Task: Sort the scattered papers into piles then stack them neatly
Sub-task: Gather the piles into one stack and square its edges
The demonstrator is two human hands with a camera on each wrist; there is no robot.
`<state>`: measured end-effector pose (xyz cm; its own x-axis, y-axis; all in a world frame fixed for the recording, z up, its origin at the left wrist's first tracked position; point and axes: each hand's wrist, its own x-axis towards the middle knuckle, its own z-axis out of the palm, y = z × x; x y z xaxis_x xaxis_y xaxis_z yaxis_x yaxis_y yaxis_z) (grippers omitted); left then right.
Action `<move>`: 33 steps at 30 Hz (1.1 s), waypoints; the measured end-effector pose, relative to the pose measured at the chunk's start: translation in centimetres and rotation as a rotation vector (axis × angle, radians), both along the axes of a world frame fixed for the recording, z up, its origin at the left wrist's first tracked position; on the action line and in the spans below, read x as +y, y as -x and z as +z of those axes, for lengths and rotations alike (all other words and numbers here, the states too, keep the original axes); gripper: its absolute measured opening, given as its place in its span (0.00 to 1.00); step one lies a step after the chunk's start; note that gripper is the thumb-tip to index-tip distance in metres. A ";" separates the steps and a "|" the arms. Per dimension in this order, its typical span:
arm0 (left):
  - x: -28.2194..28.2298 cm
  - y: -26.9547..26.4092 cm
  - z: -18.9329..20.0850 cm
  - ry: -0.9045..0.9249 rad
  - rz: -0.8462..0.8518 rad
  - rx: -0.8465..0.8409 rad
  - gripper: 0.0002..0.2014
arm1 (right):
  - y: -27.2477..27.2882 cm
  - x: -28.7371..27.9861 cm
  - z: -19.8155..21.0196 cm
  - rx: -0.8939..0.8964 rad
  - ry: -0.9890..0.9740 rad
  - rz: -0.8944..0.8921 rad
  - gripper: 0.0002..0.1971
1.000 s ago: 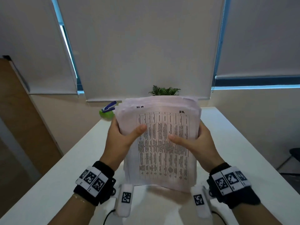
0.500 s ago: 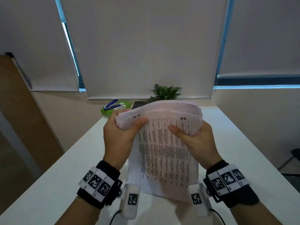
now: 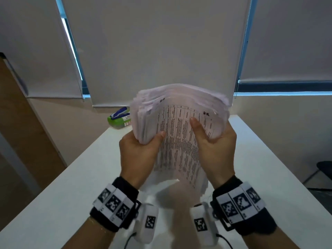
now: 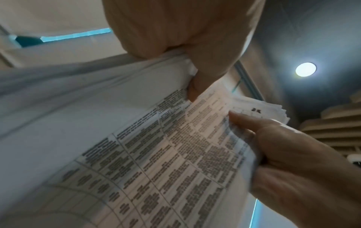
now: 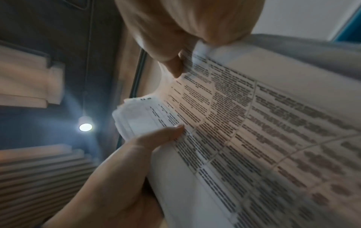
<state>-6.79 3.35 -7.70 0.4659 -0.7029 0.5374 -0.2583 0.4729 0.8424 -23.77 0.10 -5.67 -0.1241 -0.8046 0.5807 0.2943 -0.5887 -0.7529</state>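
Thick sheaf of printed papers (image 3: 181,133): limp, slippery, top edges fanned; left hand (image 3: 139,153) and right hand (image 3: 215,150) clasp opposite sides; likely best gripped there.

printed text on paper stack (image 3: 179,141) blurred, fingers hidden behind it

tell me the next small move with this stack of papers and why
Probably lower the paper stack so its bottom edge taps the white table, squaring it. The left hand and right hand grip its two sides and hold it upright above the table, and the sheets' top edges look fanned and uneven, so it isn't neat yet.
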 end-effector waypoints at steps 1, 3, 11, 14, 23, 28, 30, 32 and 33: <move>0.0 0.4 -0.8 -0.018 0.017 0.035 0.11 | -0.2 0.0 -0.4 0.026 0.009 0.004 0.15; 0.2 0.5 -2.6 -0.084 -0.007 0.073 0.09 | 0.2 -0.3 -1.8 0.139 -0.030 0.087 0.15; 0.5 0.1 -4.2 -0.122 -0.010 0.100 0.11 | 1.0 -1.9 -6.1 0.369 -0.251 0.114 0.10; 0.3 0.9 -4.4 -0.089 0.039 0.068 0.11 | 0.6 -1.6 -5.6 0.251 -0.233 0.135 0.13; 1.3 0.7 0.2 0.062 0.096 -0.232 0.47 | 1.7 -0.4 -3.0 0.325 -0.035 0.078 0.34; 1.0 -0.9 3.6 0.076 0.341 -0.725 0.41 | 2.5 -1.4 1.0 0.385 0.269 -0.071 0.48; 0.8 -0.9 3.9 0.031 0.372 -0.771 0.34 | 2.3 -1.8 1.5 0.406 0.277 -0.111 0.41; 0.7 -0.8 3.8 0.025 0.345 -0.759 0.37 | 2.0 -2.2 1.1 0.422 0.256 -0.160 0.26; 0.7 -0.8 3.8 0.038 0.348 -0.775 0.35 | 1.9 -2.4 0.9 0.418 0.246 -0.180 0.19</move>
